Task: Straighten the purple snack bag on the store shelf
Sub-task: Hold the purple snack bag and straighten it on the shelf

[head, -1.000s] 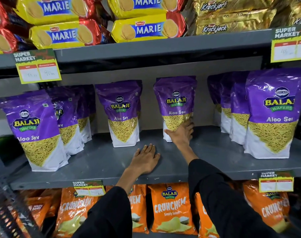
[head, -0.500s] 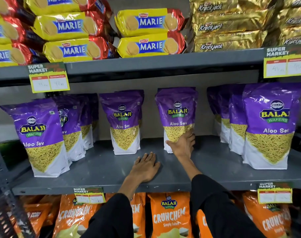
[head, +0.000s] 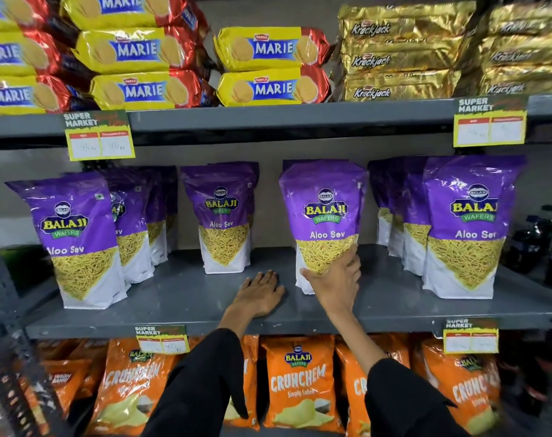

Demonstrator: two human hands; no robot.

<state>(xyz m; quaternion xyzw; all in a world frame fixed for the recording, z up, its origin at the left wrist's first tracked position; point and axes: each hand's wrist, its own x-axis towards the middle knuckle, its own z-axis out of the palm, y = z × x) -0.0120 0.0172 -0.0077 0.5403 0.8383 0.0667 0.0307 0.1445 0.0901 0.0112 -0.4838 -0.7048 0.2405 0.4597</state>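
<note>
A purple Balaji Aloo Sev snack bag (head: 325,212) stands upright in the middle of the grey shelf (head: 186,298), closer to the front edge than its neighbours. My right hand (head: 337,279) grips its lower front, thumb on the left side and fingers wrapped round the right. My left hand (head: 260,293) lies flat, palm down, on the shelf just left of the bag, holding nothing. Black sleeves cover both forearms.
Another single purple bag (head: 224,216) stands further back to the left. Rows of the same bags stand at left (head: 76,241) and right (head: 467,228). Marie and Krackjack packs fill the shelf above, orange Crunchem bags (head: 300,383) the one below. Dark bottles (head: 539,244) stand far right.
My right hand has closed round the bag's lower part and the bag has come forward toward the shelf's front. My left hand has stayed flat. The view has tilted upward.
</note>
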